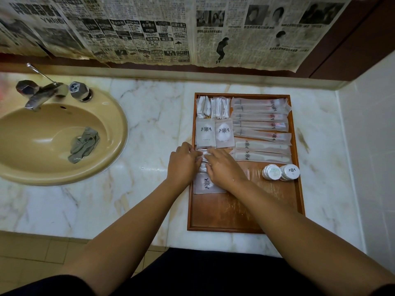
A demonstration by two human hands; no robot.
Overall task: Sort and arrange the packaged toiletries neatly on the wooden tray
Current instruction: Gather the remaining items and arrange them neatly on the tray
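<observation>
A wooden tray (239,212) lies on the marble counter. Cotton-bud packets (220,107) and cotton pads (203,106) fill its far left corner. Two logo sachets (214,133) sit below them. Several long toothbrush sleeves (259,116) and two comb sleeves (263,150) line the right side. Two round white soap stacks (280,171) stand near the right rim. My left hand (182,165) and my right hand (224,167) press together on a small stack of clear packets (203,158) at the tray's left edge. A flat logo sachet (206,184) lies just under them.
A beige sink (53,133) with a chrome tap (42,92) sits at the left, a grey cloth (84,144) in its bowl. Newspaper (149,30) covers the wall behind. A white tiled wall (372,157) bounds the counter on the right.
</observation>
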